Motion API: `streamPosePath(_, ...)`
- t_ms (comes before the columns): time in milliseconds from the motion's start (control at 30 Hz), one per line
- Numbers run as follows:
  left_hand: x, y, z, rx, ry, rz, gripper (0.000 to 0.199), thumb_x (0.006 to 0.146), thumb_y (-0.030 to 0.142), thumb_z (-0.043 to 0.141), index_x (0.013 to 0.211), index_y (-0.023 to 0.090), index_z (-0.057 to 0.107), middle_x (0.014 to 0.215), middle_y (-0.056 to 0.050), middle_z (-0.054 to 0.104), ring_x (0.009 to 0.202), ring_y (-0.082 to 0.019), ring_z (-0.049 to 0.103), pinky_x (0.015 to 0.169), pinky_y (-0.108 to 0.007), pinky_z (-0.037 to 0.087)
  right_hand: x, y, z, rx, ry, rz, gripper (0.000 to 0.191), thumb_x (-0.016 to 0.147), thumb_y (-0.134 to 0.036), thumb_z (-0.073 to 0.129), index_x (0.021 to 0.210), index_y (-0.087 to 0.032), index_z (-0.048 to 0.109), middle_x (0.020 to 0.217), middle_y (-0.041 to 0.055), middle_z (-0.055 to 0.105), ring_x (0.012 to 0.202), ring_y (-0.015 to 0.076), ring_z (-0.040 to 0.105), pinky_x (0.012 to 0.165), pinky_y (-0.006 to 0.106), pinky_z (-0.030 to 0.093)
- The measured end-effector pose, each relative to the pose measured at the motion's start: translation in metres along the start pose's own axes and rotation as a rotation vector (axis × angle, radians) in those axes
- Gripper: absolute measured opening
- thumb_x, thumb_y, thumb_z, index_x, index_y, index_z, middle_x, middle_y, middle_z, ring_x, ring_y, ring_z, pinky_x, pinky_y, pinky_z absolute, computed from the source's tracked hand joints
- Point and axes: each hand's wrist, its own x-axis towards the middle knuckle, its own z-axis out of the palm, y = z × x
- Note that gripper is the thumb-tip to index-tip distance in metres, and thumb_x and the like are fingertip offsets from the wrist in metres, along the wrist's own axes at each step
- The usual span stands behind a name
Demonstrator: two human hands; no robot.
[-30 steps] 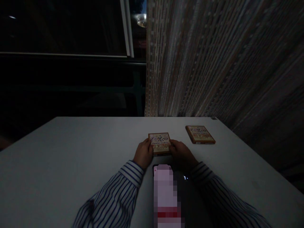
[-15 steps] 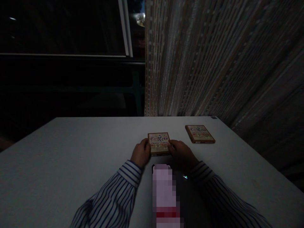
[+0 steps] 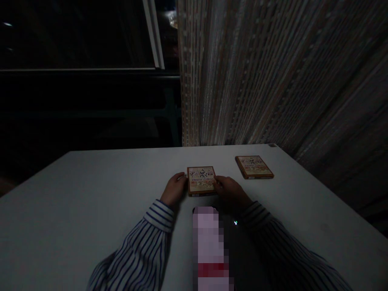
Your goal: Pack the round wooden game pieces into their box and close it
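Note:
A flat square Chinese chess box (image 3: 201, 180) with printed characters on its lid lies on the white table (image 3: 115, 190) before me. My right hand (image 3: 232, 193) pinches its right edge, thumb over the lid. Just beside the left edge is my left hand (image 3: 173, 189), its fingers loosely bent and seemingly a little apart from the box. Some of its fingers are hidden from above. A second, matching chess box (image 3: 254, 167) rests farther back to the right, touched by neither hand.
A pixelated pinkish object with a red band (image 3: 210, 238) lies between my forearms, with a small light (image 3: 235, 222) near it. Beyond the table hang a striped curtain (image 3: 224, 72) and a dark window frame (image 3: 154, 34). The room is dim.
My left hand has shifted left, away from the near box's edge. My right hand stays on the box. The view has turned slightly.

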Motion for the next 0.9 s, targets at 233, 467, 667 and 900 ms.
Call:
streamPosePath(233,-0.010,0.011,0.008,-0.161,0.001,-0.084,0.028,0.077,0.013,0.054,0.105,0.010,0.050,0.079,-0.008,0.066,0.066,-0.014,0.064,0.065,-0.027,0.050,0.001,0.003,0.000,0.015,-0.015,0.025,0.030,0.088,-0.030,0.037,0.101,-0.017,0.061,0.098,0.0087,0.066,0.086,0.0176,0.058,0.072,0.025,0.038)
streamPosePath(467,-0.003,0.005,0.009,-0.216,-0.124,-0.053,0.020,0.072,0.017,0.063,0.090,0.010,0.058,0.082,-0.009,0.069,0.072,-0.016,0.065,0.068,-0.026,0.051,-0.001,0.003,-0.002,0.028,0.014,0.029,0.033,0.089,-0.031,0.036,0.104,-0.017,0.061,0.104,0.0095,0.065,0.091,0.0185,0.058,0.076,0.026,0.040)
streamPosePath(667,-0.002,0.001,0.015,-0.266,-0.162,-0.073,0.033,0.064,0.007,0.070,0.095,0.007,0.061,0.086,-0.013,0.070,0.074,-0.019,0.067,0.078,-0.035,0.052,-0.001,0.004,0.000,0.004,0.024,0.050,0.036,0.088,-0.033,0.037,0.111,-0.016,0.059,0.110,0.0103,0.063,0.098,0.0197,0.057,0.082,0.028,0.040)
streamPosePath(900,-0.003,-0.004,0.016,-0.293,-0.135,-0.077,0.041,0.067,0.002,0.064,0.107,0.005,0.054,0.087,-0.015,0.070,0.073,-0.021,0.068,0.076,-0.036,0.054,0.000,0.006,0.004,0.040,0.053,0.042,0.039,0.087,-0.033,0.038,0.113,-0.014,0.059,0.111,0.0114,0.063,0.099,0.0207,0.057,0.084,0.030,0.041)
